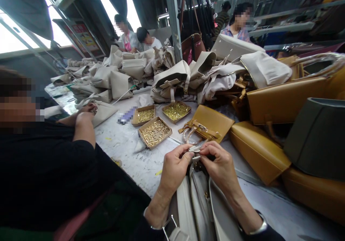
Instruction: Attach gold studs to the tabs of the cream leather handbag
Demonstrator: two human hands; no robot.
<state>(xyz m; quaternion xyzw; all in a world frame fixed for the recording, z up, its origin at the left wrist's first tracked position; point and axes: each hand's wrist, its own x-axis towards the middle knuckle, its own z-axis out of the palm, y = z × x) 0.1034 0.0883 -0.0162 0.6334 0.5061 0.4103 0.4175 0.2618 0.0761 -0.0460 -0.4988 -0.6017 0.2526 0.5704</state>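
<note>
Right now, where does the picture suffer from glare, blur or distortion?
In the head view, windows at upper left are burnt out white; in the head view, coarse blocks obscure a purple item; the head view's corners look stretched, perhaps by a wide lens; in the head view, the left hand and right hand show fairly clearly.

Dark curtains (27, 9) hang beside bright windows (8, 39).

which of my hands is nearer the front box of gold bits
Left: the left hand is right of the box, nearer the camera; the right hand is farther right.
</note>
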